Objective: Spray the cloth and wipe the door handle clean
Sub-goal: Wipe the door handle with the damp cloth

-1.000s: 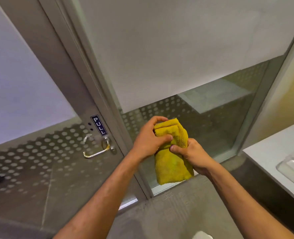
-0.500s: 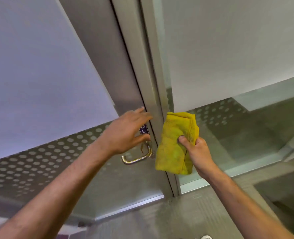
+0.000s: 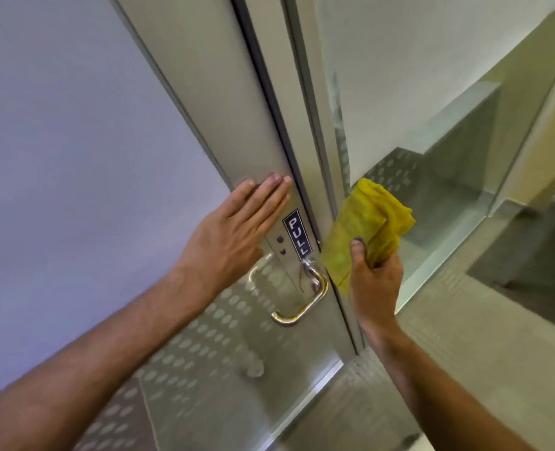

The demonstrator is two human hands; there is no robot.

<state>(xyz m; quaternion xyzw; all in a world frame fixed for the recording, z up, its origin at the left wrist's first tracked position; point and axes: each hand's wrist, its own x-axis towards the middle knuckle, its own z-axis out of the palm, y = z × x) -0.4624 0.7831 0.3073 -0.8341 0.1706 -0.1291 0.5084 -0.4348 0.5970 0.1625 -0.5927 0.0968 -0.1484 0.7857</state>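
Note:
A curved brass door handle (image 3: pixel 305 301) sticks out from the metal stile of a frosted glass door, just under a blue PULL label (image 3: pixel 297 234). My left hand (image 3: pixel 234 234) lies flat and open on the stile above and left of the handle, fingers together, holding nothing. My right hand (image 3: pixel 375 278) grips a bunched yellow cloth (image 3: pixel 364 226) just to the right of the handle, beside the door frame. The cloth is close to the handle's upper mount but I cannot tell if they touch. No spray bottle is in view.
The door frame post (image 3: pixel 308 102) runs up between the door and a fixed glass panel (image 3: pixel 432 177) with a dotted film on the right. Grey tiled floor (image 3: pixel 465 369) lies below right. The door's frosted pane (image 3: pixel 74 157) fills the left.
My left hand let go of the cloth, reached to the door and now rests flat above the handle. The right hand carried the cloth up beside the handle. The view moved closer to the door.

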